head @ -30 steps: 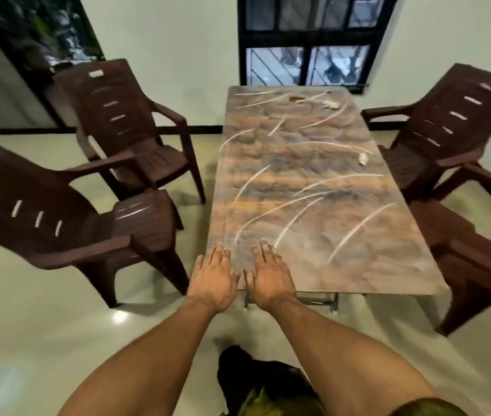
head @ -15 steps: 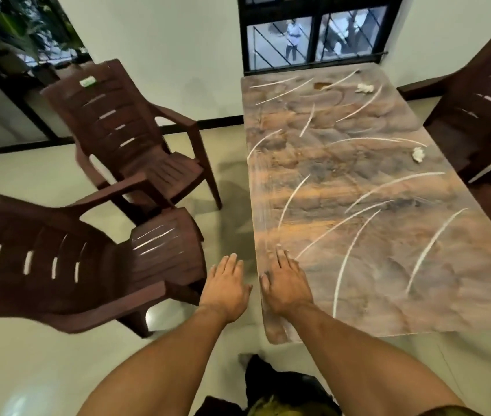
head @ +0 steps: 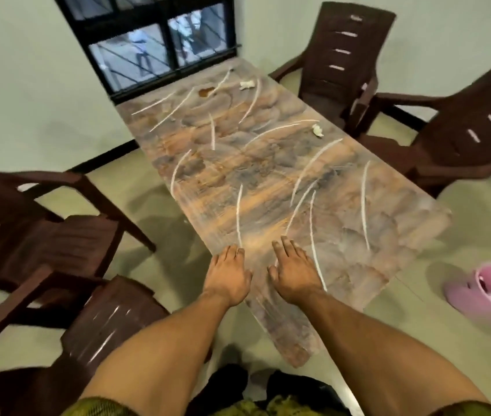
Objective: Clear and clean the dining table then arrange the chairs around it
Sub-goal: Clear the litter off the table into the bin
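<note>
The long dining table (head: 268,181) has a brown marbled top with pale curved streaks. My left hand (head: 227,277) lies flat at its near left edge, fingers straight. My right hand (head: 294,270) rests palm down on the top beside it, holding nothing. Two crumpled white paper scraps lie on the table, one at the far end (head: 247,84) and one near the right edge (head: 317,130). A brown spill (head: 205,91) marks the far end. Dark brown plastic armchairs stand around: two on the left (head: 37,235) (head: 67,349) and two on the right (head: 349,55) (head: 460,136).
A pink plastic bin (head: 487,291) sits tipped on the floor at the right, beyond the table's near corner. A black-framed window (head: 160,46) fills the wall behind the table's far end. Pale glossy floor shows between the chairs and the table.
The view has swung to the right and the table now runs diagonally. The pink bin has come into sight. Both hands stay flat at the table's near end.
</note>
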